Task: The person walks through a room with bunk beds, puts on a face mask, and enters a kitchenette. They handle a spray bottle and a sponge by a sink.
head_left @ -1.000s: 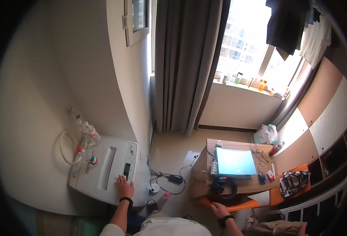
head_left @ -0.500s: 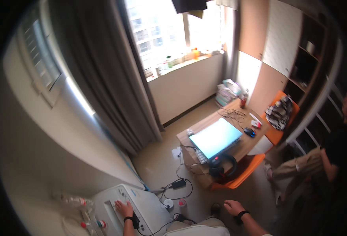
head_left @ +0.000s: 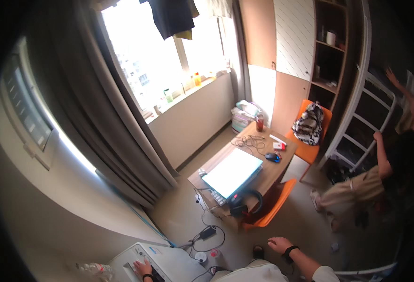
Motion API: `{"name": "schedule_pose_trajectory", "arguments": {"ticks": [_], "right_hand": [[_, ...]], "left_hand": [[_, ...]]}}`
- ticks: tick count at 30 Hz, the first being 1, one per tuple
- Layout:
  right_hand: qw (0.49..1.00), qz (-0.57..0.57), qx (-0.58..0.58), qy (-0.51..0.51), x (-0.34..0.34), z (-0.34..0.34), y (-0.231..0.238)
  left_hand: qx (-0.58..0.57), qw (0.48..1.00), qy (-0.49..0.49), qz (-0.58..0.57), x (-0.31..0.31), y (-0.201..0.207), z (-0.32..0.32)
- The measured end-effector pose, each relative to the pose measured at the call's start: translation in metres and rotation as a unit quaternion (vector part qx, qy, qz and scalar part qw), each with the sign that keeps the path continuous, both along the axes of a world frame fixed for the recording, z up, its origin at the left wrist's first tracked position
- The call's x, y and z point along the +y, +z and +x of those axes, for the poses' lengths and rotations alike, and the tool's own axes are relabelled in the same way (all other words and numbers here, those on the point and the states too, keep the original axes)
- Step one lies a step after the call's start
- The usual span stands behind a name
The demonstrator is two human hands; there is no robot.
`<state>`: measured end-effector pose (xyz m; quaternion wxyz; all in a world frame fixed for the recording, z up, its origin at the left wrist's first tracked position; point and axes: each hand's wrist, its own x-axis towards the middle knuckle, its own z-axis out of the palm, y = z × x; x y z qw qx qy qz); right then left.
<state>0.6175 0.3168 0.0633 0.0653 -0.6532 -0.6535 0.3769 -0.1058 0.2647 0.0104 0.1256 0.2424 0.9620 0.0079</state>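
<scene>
My left hand (head_left: 143,267) lies with fingers spread on the control panel of a white boxy appliance (head_left: 174,261) at the lower left. Nothing shows in its grasp. My right hand (head_left: 279,245) hangs in the air over the floor at lower centre, its fingers curled in and no object visible in them. A dark band circles that wrist. Beside the appliance, a clear plastic bottle (head_left: 98,269) lies on its side. A black power adapter (head_left: 208,232) with looped cable is on the floor between the appliance and the desk.
A wooden desk (head_left: 282,171) holds a bright laptop (head_left: 233,171), headphones (head_left: 237,207) and a mouse (head_left: 273,157). Orange chairs (head_left: 280,202) flank it. At the right, another person (head_left: 385,160) grips a white bunk ladder (head_left: 364,120). Grey curtains (head_left: 99,117) hang by the window.
My view has turned right and tilted up, so the room has shifted left in the picture. The other person now reaches up and grips the ladder. My left hand stays on the appliance.
</scene>
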Motion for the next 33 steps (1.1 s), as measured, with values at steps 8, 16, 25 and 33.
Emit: {"name": "schedule_pose_trajectory", "arguments": {"ticks": [8,16,25,33], "right_hand": [[0.987,-0.001,0.004,0.158,0.096,0.014,0.004],[0.965,0.041,0.019,0.258,0.169,0.007,0.007],[0.947,0.026,0.009,0.320,0.179,0.002,0.002],[0.941,-0.012,0.015,0.338,0.166,-0.035,0.001]], "left_hand": [[0.019,0.999,0.024,0.030,-0.103,-0.005,0.108],[0.110,0.993,0.043,0.013,-0.183,0.006,0.226],[0.151,0.983,0.098,0.040,-0.204,-0.020,0.247],[0.134,0.982,0.123,0.060,-0.160,-0.002,0.214]]}}
